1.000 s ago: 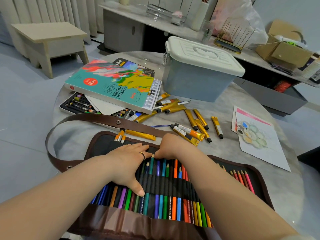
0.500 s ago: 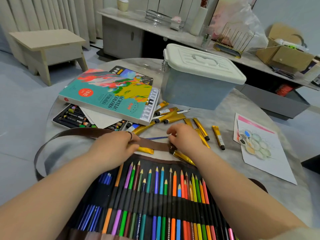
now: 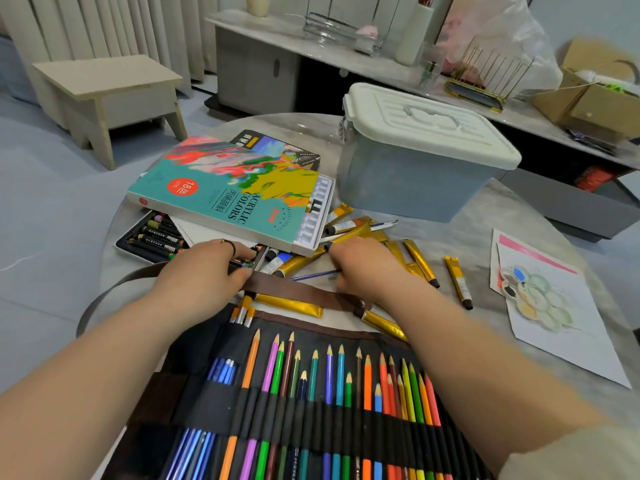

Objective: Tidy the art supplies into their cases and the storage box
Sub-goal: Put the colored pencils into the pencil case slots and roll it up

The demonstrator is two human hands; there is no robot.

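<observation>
The left hand's [image 3: 204, 275] fingers [image 3: 242, 254] are curling down over the brown strap [image 3: 298, 289], with the thumb lying on it. Blur is hiding whether they are pinching it or only pressing. The right hand [image 3: 363, 268] is reaching in beside it, palm down and fingers bent among the gold paint tubes [image 3: 420, 261]. I cannot tell whether it is gripping one. A thin blue brush [image 3: 311, 276] is lying with one end at its fingertips.

The strap is running left to right across the far edge of the open pencil roll [image 3: 201, 344], which is lying on the table [image 3: 485, 216] nearest the person, under both forearms. The coloured pencils [image 3: 341, 382] are sitting in its loops with their long axes running near to far and their tips pointing away from the person.

Beyond the hands, the tubes are lying scattered at mixed angles. The acrylic colours box [image 3: 225, 188] is resting tilted on the pastel tray [image 3: 152, 237]. The storage box [image 3: 408, 178] is standing further back with its lid on. To the right, a palette [image 3: 540, 299] is sitting on a paper sheet [image 3: 571, 341].
</observation>
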